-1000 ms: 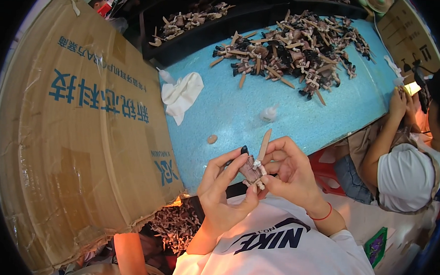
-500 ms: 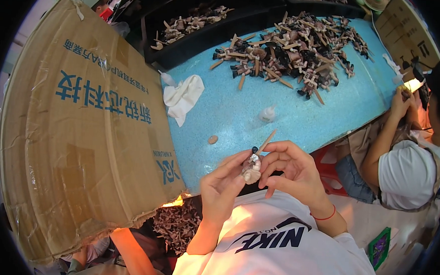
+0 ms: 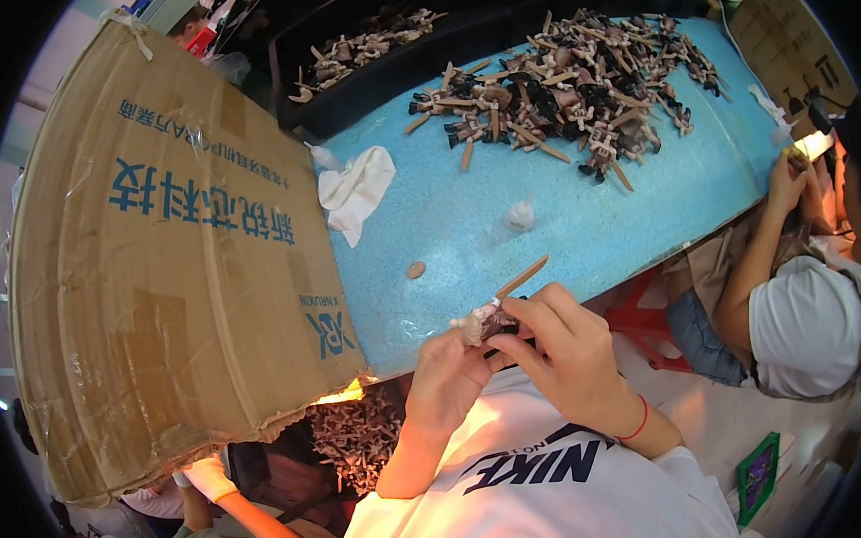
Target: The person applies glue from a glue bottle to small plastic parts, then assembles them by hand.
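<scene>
A small painted figurine (image 3: 484, 324), pale at one end and dark at the other, is between my two hands at the table's near edge. A long tan blade-like piece (image 3: 523, 277) sticks out from it toward the upper right. My left hand (image 3: 444, 382) is closed with its fingertips under the pale end. From the right, my right hand (image 3: 577, 359) pinches the dark end between thumb and fingers, hiding part of it. Beyond my hands, a small white-capped bottle (image 3: 520, 215) stands on the blue table (image 3: 432, 240), and a small tan oval piece (image 3: 416, 269) lies to the left.
A big pile of similar figurines (image 3: 576, 92) covers the far table, with more in a black tray (image 3: 326, 117) behind. A tall cardboard box (image 3: 167, 275) walls the left side, beside a white cloth (image 3: 358, 193). At right a co-worker (image 3: 802, 327) sits near a lamp.
The figurine has been turned, its pale end now pointing left instead of down toward me. My right hand has closed in on it, and my left fingers have shifted beneath.
</scene>
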`<state>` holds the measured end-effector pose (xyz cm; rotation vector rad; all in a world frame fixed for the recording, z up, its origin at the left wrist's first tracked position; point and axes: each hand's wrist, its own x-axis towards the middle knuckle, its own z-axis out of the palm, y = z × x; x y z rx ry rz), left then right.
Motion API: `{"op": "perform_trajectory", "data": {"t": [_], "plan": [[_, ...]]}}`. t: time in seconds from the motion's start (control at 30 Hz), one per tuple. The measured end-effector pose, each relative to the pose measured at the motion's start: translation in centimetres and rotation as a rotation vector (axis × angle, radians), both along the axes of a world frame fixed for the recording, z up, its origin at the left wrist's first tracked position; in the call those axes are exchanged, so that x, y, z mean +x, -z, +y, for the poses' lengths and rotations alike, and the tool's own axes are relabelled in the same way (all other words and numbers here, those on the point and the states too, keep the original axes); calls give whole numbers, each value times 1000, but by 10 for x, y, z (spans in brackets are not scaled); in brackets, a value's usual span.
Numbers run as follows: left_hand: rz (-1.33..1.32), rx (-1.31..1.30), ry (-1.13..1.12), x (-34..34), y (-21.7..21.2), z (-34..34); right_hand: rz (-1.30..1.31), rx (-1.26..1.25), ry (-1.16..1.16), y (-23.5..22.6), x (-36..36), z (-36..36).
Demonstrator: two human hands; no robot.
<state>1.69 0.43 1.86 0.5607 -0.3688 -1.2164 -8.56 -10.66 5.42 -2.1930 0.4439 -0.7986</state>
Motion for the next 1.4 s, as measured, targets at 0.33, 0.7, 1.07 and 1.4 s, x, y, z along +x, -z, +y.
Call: {"op": "perform_trajectory", "data": {"t": [0.33,0.7,1.07,1.4], "plan": [[215,-86,-18,0,5,2,-20,-141,29,-5,-3,8],[23,-40,-34,-6,-7,-7,-48,-82,39,-4,-11,4],[-470,211,-238,-10,-15,-5,-228,602,-49,-5,-18,2],[-722,120,-372,-11,-13,-5,-269,930,-185,4,-6,2]]}}
